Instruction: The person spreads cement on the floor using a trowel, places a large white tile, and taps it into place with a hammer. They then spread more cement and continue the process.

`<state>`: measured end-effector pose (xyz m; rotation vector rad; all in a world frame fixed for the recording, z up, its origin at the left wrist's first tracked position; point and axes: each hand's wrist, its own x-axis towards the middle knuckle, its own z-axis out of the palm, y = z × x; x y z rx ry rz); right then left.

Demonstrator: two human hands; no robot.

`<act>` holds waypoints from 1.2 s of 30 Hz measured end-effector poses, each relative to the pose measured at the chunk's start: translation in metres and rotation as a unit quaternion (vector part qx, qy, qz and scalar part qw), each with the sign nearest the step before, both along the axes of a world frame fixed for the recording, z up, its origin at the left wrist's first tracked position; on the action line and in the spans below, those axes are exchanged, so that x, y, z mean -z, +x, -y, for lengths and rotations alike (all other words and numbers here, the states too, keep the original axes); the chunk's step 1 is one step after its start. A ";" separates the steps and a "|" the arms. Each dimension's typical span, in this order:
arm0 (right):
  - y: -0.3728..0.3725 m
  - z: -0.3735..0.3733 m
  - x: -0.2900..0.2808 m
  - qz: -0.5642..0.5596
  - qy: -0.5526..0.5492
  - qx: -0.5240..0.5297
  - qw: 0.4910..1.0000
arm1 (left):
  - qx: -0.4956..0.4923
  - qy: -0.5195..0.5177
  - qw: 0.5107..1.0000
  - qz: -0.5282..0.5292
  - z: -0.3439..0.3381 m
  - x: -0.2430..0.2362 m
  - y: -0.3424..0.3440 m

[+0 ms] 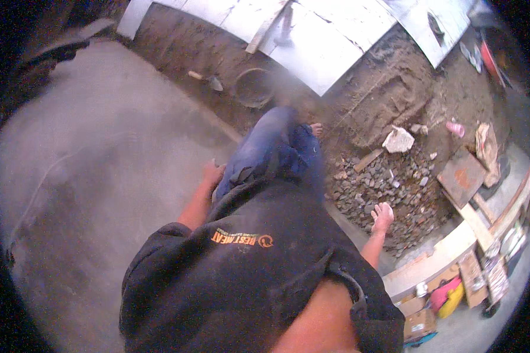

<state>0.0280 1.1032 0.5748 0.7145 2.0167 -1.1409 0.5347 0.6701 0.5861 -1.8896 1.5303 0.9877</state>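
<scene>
My left hand (214,172) hangs beside my bent, jeans-covered leg (259,144), over the edge of a smooth grey concrete surface (112,117). Its fingers are partly hidden against the leg, and nothing shows in it. Out to the right, my right hand (382,216) is held above a patch of gravel (394,182). Pale dust coats its loosely bent fingers; the thumb stands apart, and no object is visible in it. Past my knee lie a trowel (216,83) with a light handle and a round, dirt-coloured bucket or basin (254,87).
White panels (330,41) cover soil at the top. A pale stone chunk (398,140), a pink cup-like piece (455,129) and a stained square board (462,176) lie right. Timber planks (436,259) edge the gravel; cardboard (419,323) and a pink-and-yellow bundle (447,297) sit lower right.
</scene>
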 end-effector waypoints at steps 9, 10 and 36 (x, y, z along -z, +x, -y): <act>-0.006 0.181 0.030 0.054 -0.023 -0.348 0.936 | -0.176 -0.048 0.983 -0.033 -0.004 0.022 0.016; -0.005 0.191 0.033 0.056 -0.052 -0.365 0.928 | -0.175 -0.054 0.982 -0.036 -0.002 0.029 0.021; 0.158 0.368 0.646 -0.230 0.415 -0.682 0.556 | -0.055 -0.093 0.985 0.133 0.337 0.510 0.097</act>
